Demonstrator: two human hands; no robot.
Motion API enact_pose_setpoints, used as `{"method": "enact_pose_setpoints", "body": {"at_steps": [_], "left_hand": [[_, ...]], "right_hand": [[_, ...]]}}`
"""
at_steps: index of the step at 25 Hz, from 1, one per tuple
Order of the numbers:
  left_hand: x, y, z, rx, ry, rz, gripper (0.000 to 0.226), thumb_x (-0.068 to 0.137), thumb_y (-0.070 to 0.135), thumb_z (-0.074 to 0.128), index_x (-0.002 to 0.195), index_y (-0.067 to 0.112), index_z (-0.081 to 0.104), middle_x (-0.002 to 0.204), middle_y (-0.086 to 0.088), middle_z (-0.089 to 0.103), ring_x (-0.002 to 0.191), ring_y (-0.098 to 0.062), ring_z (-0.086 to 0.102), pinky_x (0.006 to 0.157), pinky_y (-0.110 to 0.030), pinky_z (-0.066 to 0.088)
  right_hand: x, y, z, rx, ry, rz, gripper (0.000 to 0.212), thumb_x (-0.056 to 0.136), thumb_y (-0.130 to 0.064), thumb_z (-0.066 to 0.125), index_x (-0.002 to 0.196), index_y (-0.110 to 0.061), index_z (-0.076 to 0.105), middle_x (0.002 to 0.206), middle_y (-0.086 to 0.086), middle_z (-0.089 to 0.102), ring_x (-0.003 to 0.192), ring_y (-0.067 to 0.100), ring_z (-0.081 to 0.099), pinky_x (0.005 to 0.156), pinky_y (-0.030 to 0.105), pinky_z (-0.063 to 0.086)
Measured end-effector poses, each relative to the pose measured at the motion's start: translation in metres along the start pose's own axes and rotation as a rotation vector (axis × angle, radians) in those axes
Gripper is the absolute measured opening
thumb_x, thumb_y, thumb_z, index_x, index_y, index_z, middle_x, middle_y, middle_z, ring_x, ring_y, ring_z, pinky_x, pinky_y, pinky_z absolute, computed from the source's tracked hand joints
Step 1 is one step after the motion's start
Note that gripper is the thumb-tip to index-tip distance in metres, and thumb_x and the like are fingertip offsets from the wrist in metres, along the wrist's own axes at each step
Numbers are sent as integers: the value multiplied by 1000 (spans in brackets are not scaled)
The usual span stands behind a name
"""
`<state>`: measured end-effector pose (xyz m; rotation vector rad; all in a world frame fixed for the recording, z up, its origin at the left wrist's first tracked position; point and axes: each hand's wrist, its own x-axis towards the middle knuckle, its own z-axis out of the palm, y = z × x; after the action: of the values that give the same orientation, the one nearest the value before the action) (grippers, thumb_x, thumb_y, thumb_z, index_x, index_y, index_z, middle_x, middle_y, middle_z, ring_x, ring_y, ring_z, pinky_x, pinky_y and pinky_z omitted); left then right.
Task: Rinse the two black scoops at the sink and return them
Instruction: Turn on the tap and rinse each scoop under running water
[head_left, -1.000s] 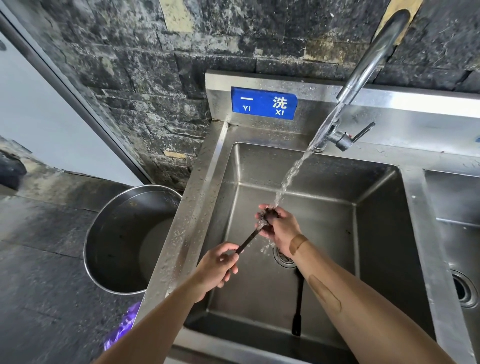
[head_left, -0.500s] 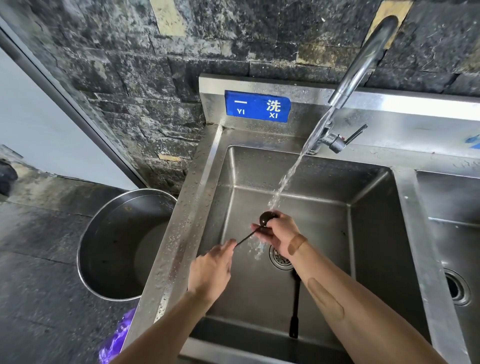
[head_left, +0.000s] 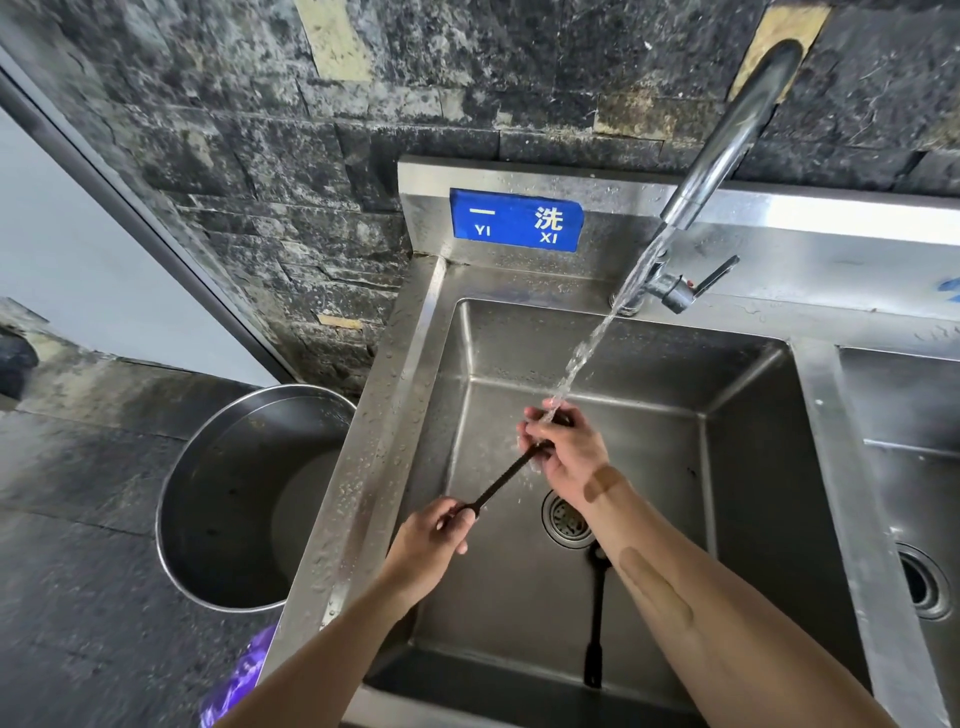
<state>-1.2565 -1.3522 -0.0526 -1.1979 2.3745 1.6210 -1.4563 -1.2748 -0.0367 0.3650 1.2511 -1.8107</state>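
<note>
While your left hand (head_left: 434, 535) pinches the handle end of the thin black long-handled scoop (head_left: 506, 480) and your right hand (head_left: 563, 447) cups its bowl, wet fingers could slip, dropping it near the drain (head_left: 566, 519).

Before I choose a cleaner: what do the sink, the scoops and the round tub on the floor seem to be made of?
The sink looks like brushed stainless steel: grey sheen, folded seams. The held scoop and the scoop lying in the basin are matte black, probably plastic, though coated metal is possible. The tub looks like stainless steel too, with a bright rolled rim.

steel pot (head_left: 223, 519) on floor; blue sign (head_left: 515, 220)
</note>
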Motion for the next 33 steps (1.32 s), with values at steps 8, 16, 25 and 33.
{"method": "enact_pose_setpoints", "body": {"at_steps": [8,16,25,33], "left_hand": [[-5,-6,6,-227,-66,-84,19,98,25,50,85,14,58,49,8,51,45,-7,39,42,-17,29],[-2,-7,9,-175,-16,-42,18,96,28,51,83,21,61,53,7,55,48,-8,43,52,-26,34],[-1,-19,11,-141,250,23,29,88,23,68,111,39,71,79,6,65,69,5,59,63,-5,42],[-12,-25,2,-298,151,-154,24,86,16,69,96,37,75,58,8,64,52,-3,54,51,-21,46]], "right_hand": [[-3,-3,3,57,-68,56,22,101,-19,46,109,-4,61,89,16,67,71,28,66,66,40,56],[-6,-1,8,-384,74,-45,29,98,-42,49,103,-16,58,86,10,74,66,23,74,52,31,59],[-9,-9,-11,-123,67,113,27,94,4,51,107,-17,64,103,21,61,94,36,67,69,45,60],[-12,3,0,-274,-47,56,35,99,5,41,128,-10,52,110,16,69,88,26,74,73,37,62]]}}
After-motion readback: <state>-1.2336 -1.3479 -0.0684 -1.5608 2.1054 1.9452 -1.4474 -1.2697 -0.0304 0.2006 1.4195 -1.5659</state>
